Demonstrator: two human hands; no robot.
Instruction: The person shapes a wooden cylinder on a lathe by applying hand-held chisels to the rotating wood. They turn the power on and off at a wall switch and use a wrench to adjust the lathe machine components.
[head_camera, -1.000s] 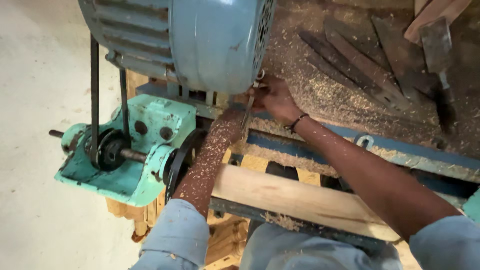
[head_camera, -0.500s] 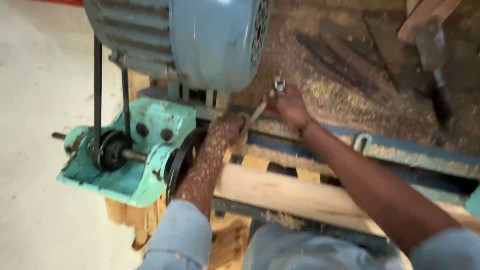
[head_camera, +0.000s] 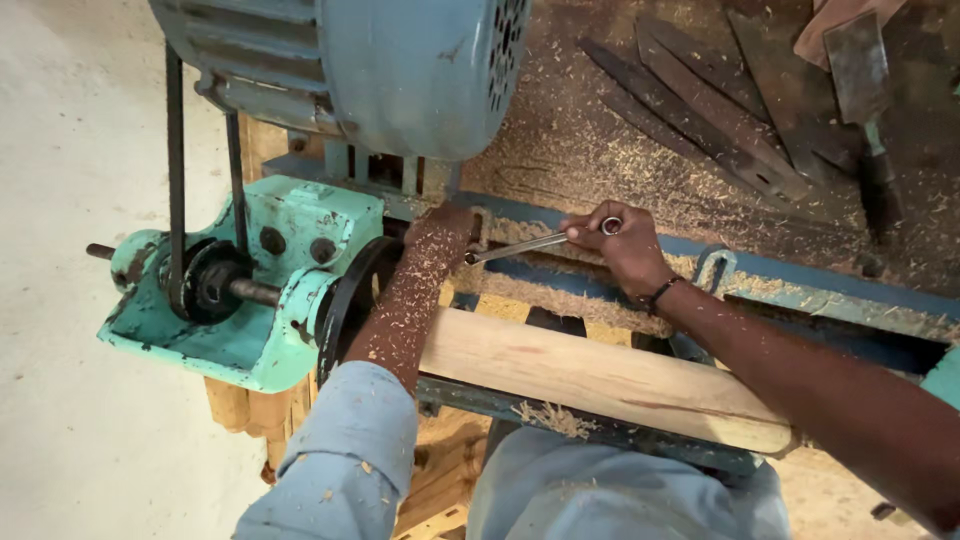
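A metal wrench (head_camera: 532, 243) is gripped at its ring end by the right hand (head_camera: 622, 248), fingers curled shut around it, above the blue lathe bed (head_camera: 800, 285). The wrench's other end is met by the left hand (head_camera: 440, 235), dusted with sawdust, pressed under the blue motor (head_camera: 400, 60); whether that hand is closed cannot be told. A pale wooden cylinder (head_camera: 600, 375) is mounted along the near edge of the bench. Turning chisels (head_camera: 700, 110) are laid at the far edge.
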